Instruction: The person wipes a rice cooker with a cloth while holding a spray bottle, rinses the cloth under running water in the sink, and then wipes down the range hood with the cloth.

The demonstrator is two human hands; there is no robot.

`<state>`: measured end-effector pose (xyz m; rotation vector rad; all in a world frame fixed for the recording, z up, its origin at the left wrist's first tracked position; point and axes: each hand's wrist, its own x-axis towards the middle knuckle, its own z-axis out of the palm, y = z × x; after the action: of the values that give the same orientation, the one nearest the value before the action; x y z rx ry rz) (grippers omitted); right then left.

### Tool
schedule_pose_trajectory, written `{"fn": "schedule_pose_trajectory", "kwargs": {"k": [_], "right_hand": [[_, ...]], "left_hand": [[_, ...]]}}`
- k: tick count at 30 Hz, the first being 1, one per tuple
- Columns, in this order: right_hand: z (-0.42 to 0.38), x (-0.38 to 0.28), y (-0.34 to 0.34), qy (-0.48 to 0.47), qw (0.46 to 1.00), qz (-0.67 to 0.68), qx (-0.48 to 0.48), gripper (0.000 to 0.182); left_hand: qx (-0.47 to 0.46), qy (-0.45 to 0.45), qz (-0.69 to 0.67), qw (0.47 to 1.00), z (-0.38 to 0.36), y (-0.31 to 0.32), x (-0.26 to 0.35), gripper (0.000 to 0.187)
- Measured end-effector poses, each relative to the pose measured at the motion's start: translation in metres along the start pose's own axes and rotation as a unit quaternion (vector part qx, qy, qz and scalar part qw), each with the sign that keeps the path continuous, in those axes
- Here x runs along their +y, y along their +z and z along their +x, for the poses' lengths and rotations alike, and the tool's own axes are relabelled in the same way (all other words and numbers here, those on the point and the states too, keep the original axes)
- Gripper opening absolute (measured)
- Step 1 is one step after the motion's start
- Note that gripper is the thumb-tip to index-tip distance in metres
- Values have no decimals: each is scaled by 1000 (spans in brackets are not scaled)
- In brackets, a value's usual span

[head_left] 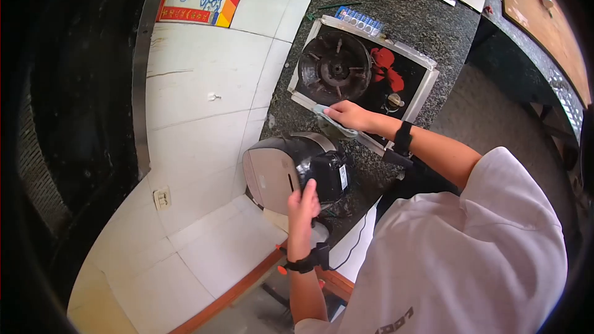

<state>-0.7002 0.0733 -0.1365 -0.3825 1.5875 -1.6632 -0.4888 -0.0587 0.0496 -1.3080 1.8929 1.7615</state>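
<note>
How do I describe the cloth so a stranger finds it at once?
On the dark speckled counter, find the silver-framed stove. At its edge facing the bulky appliance, the right hand grips the cloth: pale, thin and soft, unlike the rigid things beside it.

The person wears a pale, loose, short-sleeved shirt (pixel 470 241) with dark capital lettering (pixel 399 321), partly cut off. The right wrist has a black band (pixel 403 138); the left wears a black strap (pixel 306 262) with orange-red tabs (pixel 282 269).
</note>
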Motion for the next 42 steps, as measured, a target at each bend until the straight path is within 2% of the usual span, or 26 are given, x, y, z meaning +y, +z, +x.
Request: {"fn": "schedule_pose_trajectory", "kwargs": {"k": [1, 2, 3, 6, 9, 12, 13, 14, 16, 17, 18, 19, 20, 21, 22, 24, 25, 27, 31, 34, 35, 36, 39, 41, 42], "right_hand": [[-6, 8, -3, 1, 1000, 18, 8, 52], [-15, 14, -8, 2, 1000, 23, 13, 52], [-23, 19, -14, 13, 1000, 5, 23, 51], [-40, 30, -36, 27, 999, -25, 27, 48], [-56, 36, -48, 59, 997, -41, -15, 47], [-59, 55, -40, 60, 998, 5, -33, 49], [-54, 78, -27, 62, 994, 58, -63, 52], [-55, 85, -13, 91, 992, 51, -77, 51], [-66, 96, 23, 60, 995, 63, -56, 51], [-71, 98, 47, 27, 999, 36, -25, 52], [-71, 101, 66, -6, 1000, 6, 3, 53], [-64, 107, 76, -51, 997, 40, 40, 55], [-50, 116, 80, -45, 997, 43, 38, 55], [-28, 125, 79, -52, 993, 106, 22, 54], [-8, 128, 79, -60, 984, 169, 5, 54], [25, 110, 75, -101, 973, 205, -4, 52], [39, 104, 74, -95, 972, 212, -20, 51], [58, 99, 72, -84, 970, 224, -50, 54], [27, 118, 77, -101, 979, 179, -4, 54], [-56, 139, 86, -100, 979, 169, 60, 55], [-84, 141, 94, -89, 983, 135, 88, 55], [-102, 138, 96, -78, 985, 102, 117, 56], [-95, 131, 93, -111, 981, 111, 116, 57], [-58, 128, 85, -123, 986, 83, 80, 56], [-27, 133, 84, -160, 980, 108, 51, 57]], "left_hand": [[98, 54, 113, 987, 1, -6, 3, 34], [194, 107, 223, 949, -1, -11, 9, 39], [210, 54, 174, 961, -2, -26, 17, 46], [184, 60, 225, 955, -7, -52, 25, 48], [154, 89, 269, 947, -5, -76, 22, 48], [112, 87, 337, 931, -10, -93, 23, 47], [106, 107, 384, 911, -14, -96, 23, 45], [96, 132, 428, 889, -12, -96, 26, 44], [65, 163, 470, 865, -13, -92, 34, 44], [52, 194, 497, 844, -14, -91, 32, 44], [46, 189, 498, 845, -13, -92, 24, 44], [53, 229, 501, 833, -15, -94, 15, 45], [61, 269, 504, 818, -17, -92, 6, 47], [73, 274, 490, 824, -23, -81, -4, 66], [65, 283, 514, 807, -30, -78, -16, 68], [39, 352, 523, 775, -35, -78, -45, 68], [35, 346, 526, 776, -35, -77, -55, 68], [111, 399, 530, 740, -38, -75, -72, 67], [122, 391, 528, 743, -36, -76, -69, 69], [147, 396, 556, 716, -32, -83, -55, 68], [170, 428, 545, 701, -27, -90, -57, 66], [142, 422, 535, 719, -25, -85, -46, 64], [139, 404, 534, 729, -23, -79, -33, 67], [139, 403, 528, 734, -23, -76, -32, 67], [138, 399, 531, 735, -24, -76, -35, 67]]}}
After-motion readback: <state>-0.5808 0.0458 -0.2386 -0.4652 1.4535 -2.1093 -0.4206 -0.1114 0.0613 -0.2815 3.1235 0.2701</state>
